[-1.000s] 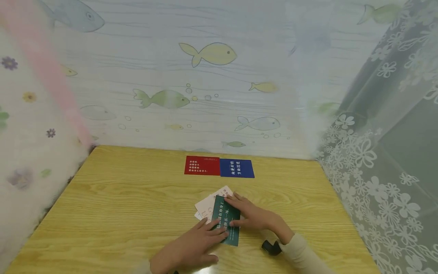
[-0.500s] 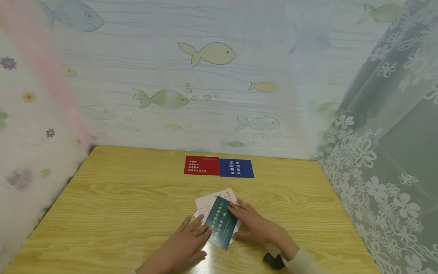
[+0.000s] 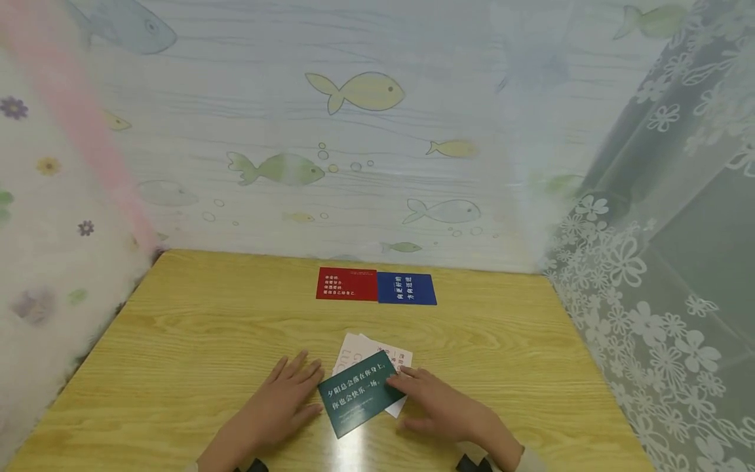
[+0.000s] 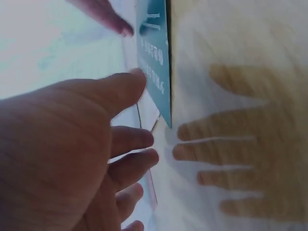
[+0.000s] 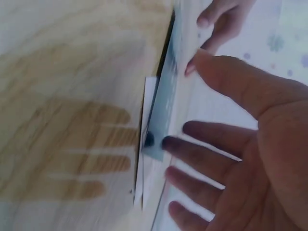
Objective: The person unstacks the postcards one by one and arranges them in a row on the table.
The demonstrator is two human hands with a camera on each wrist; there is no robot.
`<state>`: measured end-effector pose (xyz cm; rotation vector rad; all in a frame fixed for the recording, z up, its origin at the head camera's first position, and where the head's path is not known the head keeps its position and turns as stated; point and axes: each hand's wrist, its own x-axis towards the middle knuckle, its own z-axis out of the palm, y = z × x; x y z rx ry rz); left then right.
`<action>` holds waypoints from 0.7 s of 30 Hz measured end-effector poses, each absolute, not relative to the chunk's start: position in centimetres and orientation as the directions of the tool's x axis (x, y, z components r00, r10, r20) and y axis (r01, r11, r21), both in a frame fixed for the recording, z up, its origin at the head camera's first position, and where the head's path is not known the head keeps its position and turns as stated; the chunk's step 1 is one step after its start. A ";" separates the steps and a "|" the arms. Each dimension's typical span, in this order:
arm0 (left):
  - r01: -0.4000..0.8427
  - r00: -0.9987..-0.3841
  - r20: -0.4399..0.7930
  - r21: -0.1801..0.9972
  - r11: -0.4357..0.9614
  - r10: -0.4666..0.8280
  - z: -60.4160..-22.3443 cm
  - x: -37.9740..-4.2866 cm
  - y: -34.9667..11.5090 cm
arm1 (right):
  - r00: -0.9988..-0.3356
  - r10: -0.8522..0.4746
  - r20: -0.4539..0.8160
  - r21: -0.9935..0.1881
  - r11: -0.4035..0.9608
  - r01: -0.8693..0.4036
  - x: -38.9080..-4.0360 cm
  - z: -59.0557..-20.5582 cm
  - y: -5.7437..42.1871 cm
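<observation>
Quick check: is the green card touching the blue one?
Apart. The head view shows it: a strip of wooden table separates the green card from the blue card.

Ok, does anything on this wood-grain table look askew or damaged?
Yes, the dark green rectangular card sits slanted over unevenly fanned pale printed cards, unlike the red rectangular card and blue rectangular card lying side by side beyond. No damage shows.
</observation>
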<state>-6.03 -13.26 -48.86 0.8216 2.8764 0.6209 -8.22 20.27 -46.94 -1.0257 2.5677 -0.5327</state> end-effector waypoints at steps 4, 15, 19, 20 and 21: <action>0.512 -0.850 0.104 0.391 0.765 0.516 -49.0 -5.7 -13.0 | -0.673 -0.733 -0.098 -0.494 0.623 -0.607 -9.0 -46.6 20.4; 0.454 -0.884 0.063 0.344 0.822 0.463 -49.8 -4.4 -11.4 | -0.660 -0.736 -0.150 -0.511 0.629 -0.586 -13.2 -46.4 19.5; 0.430 -0.895 0.041 0.338 0.837 0.444 -50.2 -4.3 -11.0 | -0.663 -0.727 -0.177 -0.495 0.648 -0.579 -14.3 -47.0 19.2; 0.428 -0.897 0.041 0.337 0.839 0.441 -50.3 -4.3 -10.9 | -0.663 -0.726 -0.183 -0.494 0.651 -0.576 -14.4 -47.1 19.2; 0.427 -0.897 0.042 0.334 0.840 0.440 -50.3 -4.3 -10.9 | -0.663 -0.724 -0.189 -0.493 0.654 -0.574 -14.5 -47.2 19.2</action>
